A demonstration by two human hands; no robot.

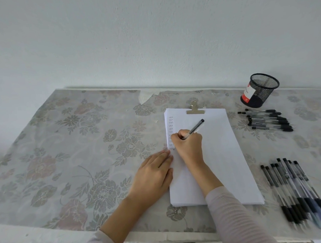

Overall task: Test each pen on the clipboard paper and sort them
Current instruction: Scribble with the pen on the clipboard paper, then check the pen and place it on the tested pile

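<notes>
Pale, bare wall behind a worktop covered with a grey floral cloth. Centre right: a stack of white paper lies flat under a metal clip at its far edge; the board beneath is hidden. Down the paper's left margin runs a column of short handwritten marks, one under another and much alike. They may read "TEST", though they are too small to read with certainty.

Right hand: fingers curled round a pen with a clear barrel and black end, held at that column. The black end slants up and to the right; the tip is hidden behind the fingers.

Left hand: flat, fingers straight and together, palm down on the worktop with the fingertips on the paper's left edge, just beside the right hand. Both forearms wear pale ribbed sleeves.

Right of the paper, two groups of like pens lie on the cloth, well apart. The far row lies crosswise, side by side. The near bunch is more numerous, lies roughly lengthwise and is blurred toward the frame's corner. Beyond the far row stands a black mesh cup bearing a red-and-white label; its print cannot be read.
</notes>
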